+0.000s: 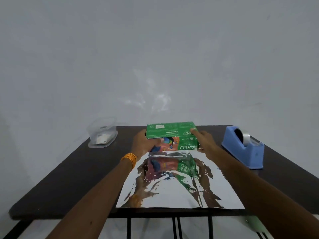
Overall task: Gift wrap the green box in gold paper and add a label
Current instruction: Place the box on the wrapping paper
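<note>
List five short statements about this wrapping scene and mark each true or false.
1. The left hand and right hand both hold the green cardboard box. True.
2. The blue plastic tape dispenser stands left of the box. False: it stands to the right.
3. The shiny reflective wrapping sheet lies spread on the dark table. True.
4. The box is already wrapped. False: its printed faces are bare.
5. The clear plastic container sits on the dispenser. False: it stands apart, far left.

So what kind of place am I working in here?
Likely a bare room set up as a makeshift wrapping station: a dark table against a plain grey wall, with a blue tape dispenser and a shiny wrapping sheet on it.
</note>
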`<state>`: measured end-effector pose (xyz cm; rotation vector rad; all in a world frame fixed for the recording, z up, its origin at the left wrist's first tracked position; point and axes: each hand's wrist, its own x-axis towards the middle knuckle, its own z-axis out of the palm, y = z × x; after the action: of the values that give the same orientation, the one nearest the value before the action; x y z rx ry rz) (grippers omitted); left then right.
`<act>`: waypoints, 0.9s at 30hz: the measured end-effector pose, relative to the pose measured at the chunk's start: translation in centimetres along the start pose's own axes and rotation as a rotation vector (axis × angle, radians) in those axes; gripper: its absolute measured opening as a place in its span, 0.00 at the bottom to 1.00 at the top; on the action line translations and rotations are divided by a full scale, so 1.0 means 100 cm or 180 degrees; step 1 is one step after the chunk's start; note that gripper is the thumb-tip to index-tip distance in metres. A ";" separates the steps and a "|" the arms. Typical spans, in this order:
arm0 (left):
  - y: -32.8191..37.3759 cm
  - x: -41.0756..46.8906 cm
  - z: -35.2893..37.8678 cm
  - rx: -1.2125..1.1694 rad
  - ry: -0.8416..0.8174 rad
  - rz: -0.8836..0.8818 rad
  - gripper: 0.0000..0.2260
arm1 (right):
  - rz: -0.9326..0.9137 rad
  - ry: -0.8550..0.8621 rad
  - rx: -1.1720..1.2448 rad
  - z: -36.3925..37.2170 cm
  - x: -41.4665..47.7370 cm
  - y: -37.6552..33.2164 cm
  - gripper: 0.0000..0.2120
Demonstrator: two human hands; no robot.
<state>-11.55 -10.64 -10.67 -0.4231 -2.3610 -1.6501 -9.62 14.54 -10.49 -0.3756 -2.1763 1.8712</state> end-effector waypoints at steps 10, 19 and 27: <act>-0.030 0.024 0.013 0.0088 -0.0072 -0.0118 0.14 | 0.0016 0.0078 -0.0563 0.004 0.031 0.031 0.25; -0.037 0.024 0.018 0.0125 -0.0024 -0.0100 0.20 | 0.0006 0.0099 -0.0795 0.001 0.035 0.033 0.24; -0.061 0.059 -0.015 -0.0359 0.0470 -0.0895 0.24 | -0.0233 0.0390 -0.1117 -0.022 0.071 0.028 0.23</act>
<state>-19.22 -13.45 -13.39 0.0156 -2.3085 -1.8691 -15.42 19.43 -12.79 -0.4550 -2.3955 1.3873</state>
